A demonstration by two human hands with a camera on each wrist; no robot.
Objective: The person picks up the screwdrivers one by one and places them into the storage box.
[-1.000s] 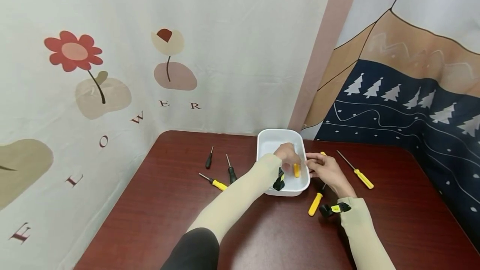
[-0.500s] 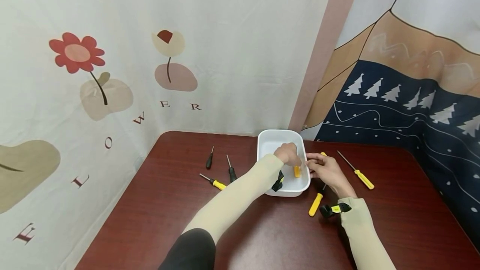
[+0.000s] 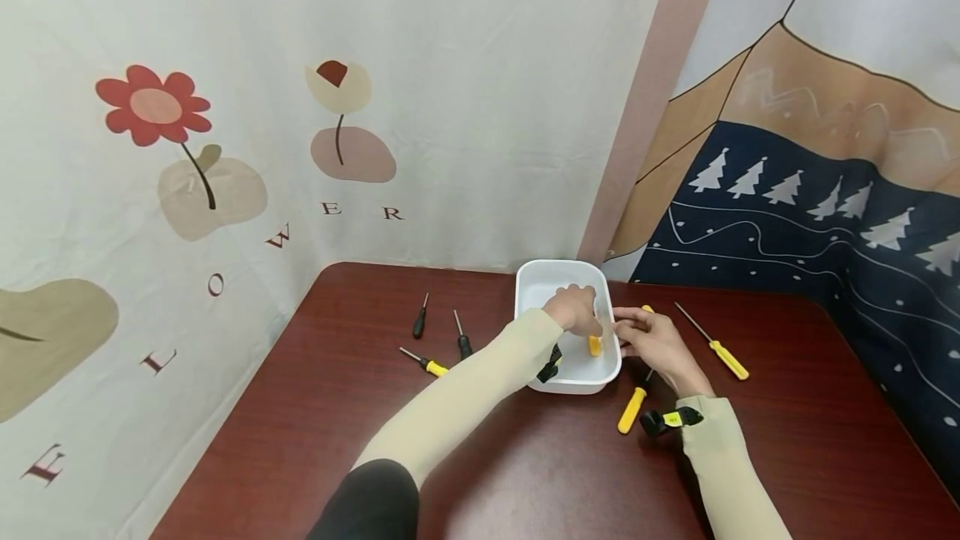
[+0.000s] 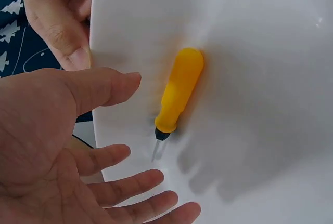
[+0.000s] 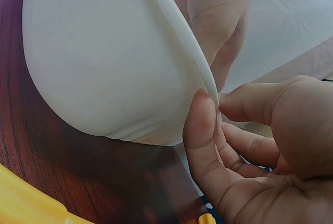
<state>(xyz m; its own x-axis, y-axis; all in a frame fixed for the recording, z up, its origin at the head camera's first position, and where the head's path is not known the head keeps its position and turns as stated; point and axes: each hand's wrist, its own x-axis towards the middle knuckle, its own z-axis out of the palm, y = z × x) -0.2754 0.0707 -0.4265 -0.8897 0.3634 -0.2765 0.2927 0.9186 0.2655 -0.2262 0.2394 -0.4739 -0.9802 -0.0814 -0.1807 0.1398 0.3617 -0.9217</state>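
In the head view, the left hand [image 3: 573,311] is hanging over the inside of a white, round-cornered tray [image 3: 542,286], and a slim screwdriver with a smooth yellow handle [image 3: 595,346] is lying in the tray, just beside that hand on the side toward the person. The right hand [image 3: 654,344] is staying outside, at the tray's right wall. Well to its right, a long-shafted screwdriver with a yellow handle [image 3: 727,359] is resting on the dark red wood-grain table [image 3: 262,473]; near its wrist, a thick yellow-handled screwdriver [image 3: 632,411] is lying.

In the left wrist view, the left hand's thumb and fingers are standing spread, pinching nothing. The slim screwdriver is lying just past the thumb tip, its rounded handle end pointing away from the palm, its shaft slanting back toward the index and middle fingertips. Its long axis is thus running across the gap between thumb and fingers. The left hand is being the nearer one.

In the right wrist view, the right hand is pinching the tray's rim between thumb and fingertip, the wall separating it from the tray's inside.
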